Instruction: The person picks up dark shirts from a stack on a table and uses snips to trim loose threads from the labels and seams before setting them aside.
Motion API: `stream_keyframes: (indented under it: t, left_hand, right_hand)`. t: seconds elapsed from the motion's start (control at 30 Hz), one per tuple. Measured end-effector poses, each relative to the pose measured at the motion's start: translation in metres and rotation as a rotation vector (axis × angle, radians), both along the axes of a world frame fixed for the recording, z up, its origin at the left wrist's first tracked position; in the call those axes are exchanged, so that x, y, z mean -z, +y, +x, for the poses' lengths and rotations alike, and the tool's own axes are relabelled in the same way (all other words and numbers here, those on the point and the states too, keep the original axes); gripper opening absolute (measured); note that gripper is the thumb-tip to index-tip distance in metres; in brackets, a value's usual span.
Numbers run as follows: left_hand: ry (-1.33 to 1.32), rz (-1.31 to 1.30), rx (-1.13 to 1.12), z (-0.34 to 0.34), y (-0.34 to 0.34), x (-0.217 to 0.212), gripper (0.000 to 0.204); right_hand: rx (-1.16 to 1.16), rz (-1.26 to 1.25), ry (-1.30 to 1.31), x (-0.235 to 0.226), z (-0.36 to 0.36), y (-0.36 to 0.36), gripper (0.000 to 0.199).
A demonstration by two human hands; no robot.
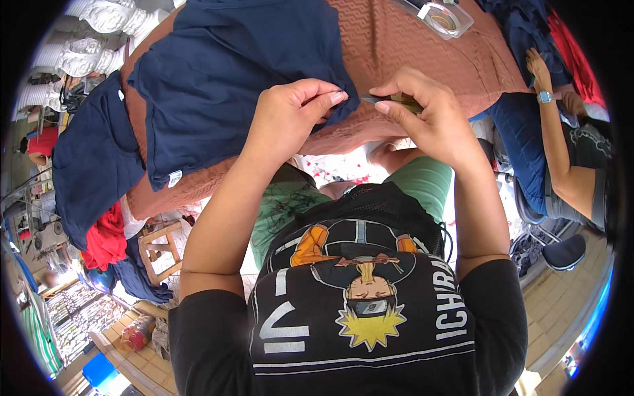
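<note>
A navy blue garment (218, 72) lies spread over the table, with a small white label (175, 178) at its near left corner. My left hand (290, 109) is closed in a pinch at the garment's right edge, thumb against forefinger. Facing it, my right hand (432, 112) is wrapped round a pair of small thread snips (408, 103), with yellowish handles and a metal tip directed at the pinched edge. A short gap separates the tip from my left fingertips. Whether a loose thread is pinched too is too small to tell.
A brown textured cloth (376, 39) covers the table. At its far side sits a clear plastic box (456, 20) with ring-shaped things. Another navy garment (99, 152) hangs over the left edge, above red cloth (105, 237). To the right, another person's hand (538, 69) rests on dark fabric.
</note>
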State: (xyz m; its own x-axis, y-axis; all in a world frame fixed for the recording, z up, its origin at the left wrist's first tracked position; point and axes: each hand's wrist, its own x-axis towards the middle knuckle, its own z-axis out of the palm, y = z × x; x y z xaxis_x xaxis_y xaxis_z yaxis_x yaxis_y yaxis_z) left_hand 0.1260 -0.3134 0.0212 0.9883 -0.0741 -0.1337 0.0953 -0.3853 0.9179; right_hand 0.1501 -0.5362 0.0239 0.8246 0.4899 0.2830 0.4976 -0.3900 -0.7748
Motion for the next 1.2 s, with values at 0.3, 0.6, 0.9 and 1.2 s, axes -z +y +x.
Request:
stream_keyframes:
  t: [0.3, 0.6, 0.9, 1.2]
  left_hand:
    - [-0.044, 0.014, -0.003, -0.002, -0.003, 0.0, 0.016]
    - [-0.013, -0.04, -0.042, -0.007, -0.011, -0.006, 0.013]
    - [-0.477, 0.238, 0.624, -0.012, 0.023, -0.06, 0.015]
    - [-0.697, 0.79, 0.579, 0.007, -0.011, 0.015, 0.023]
  right_hand:
    - [-0.007, -0.067, -0.135, 0.006, -0.003, 0.01, 0.014]
    - [0.008, -0.138, -0.208, 0.003, -0.006, 0.016, 0.013]
    - [-0.029, -0.42, -0.241, -0.037, 0.017, -0.035, 0.019]
    - [0.071, -0.319, 0.055, -0.05, 0.042, -0.128, 0.024]
